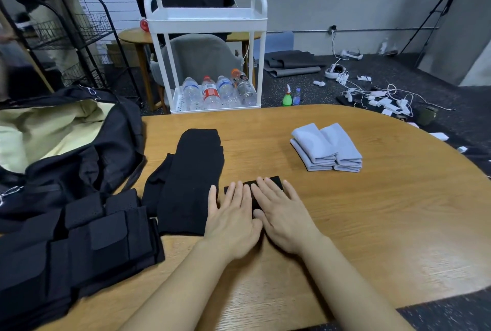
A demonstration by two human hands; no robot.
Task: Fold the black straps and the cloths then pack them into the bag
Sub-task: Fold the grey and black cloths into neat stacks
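Both palms lie flat, fingers straight, on a small folded black strap (pixel 275 181) at the middle of the wooden table (pixel 372 211). My left hand (pixel 231 220) covers its left part and my right hand (pixel 283 212) its right part. Left of them lies a pile of long black straps (pixel 191 179). Two stacks of folded light grey cloths (pixel 326 147) sit farther right. The black bag (pixel 79 155) stands open at the table's left, showing its cream lining. Black padded pieces (pixel 79 245) lie in front of it.
A white trolley (pixel 207 22) with water bottles stands behind the table. A black wire rack (pixel 66 38) stands at the back left, and a person in black sits behind the trolley. Cables and white devices (pixel 372 97) litter the floor at right.
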